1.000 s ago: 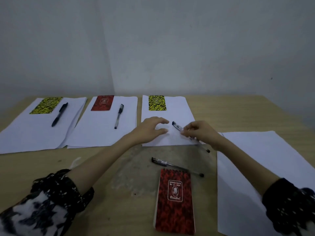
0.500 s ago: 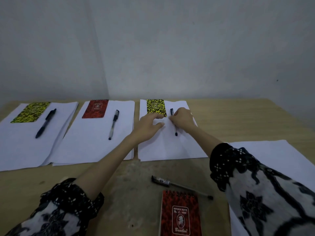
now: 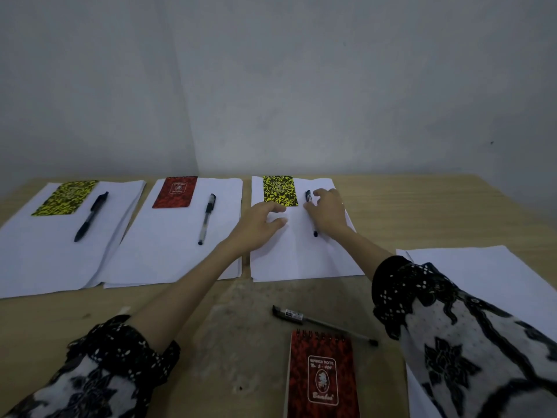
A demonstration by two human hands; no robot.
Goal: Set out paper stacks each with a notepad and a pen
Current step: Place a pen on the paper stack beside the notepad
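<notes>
Two white paper stacks at left done w/ notepad + pen. Third white paper stack [image 3: 301, 254] w/ yellow-black notepad [image 3: 278, 190]: right hand [image 3: 328, 211], fingers spread, resting on black pen [image 3: 312, 214]; left hand [image 3: 259, 226] flat, fingers loose. Left to do: red spiral notepad [image 3: 322, 378] + clear capped pen [image 3: 324, 324] onto bare fourth white paper stack [image 3: 482, 267].

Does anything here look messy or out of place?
Slightly. The leftmost paper stack is fanned, its sheets splayed at the right edge. A red notepad and pen lie on the bare table, not on paper.
</notes>
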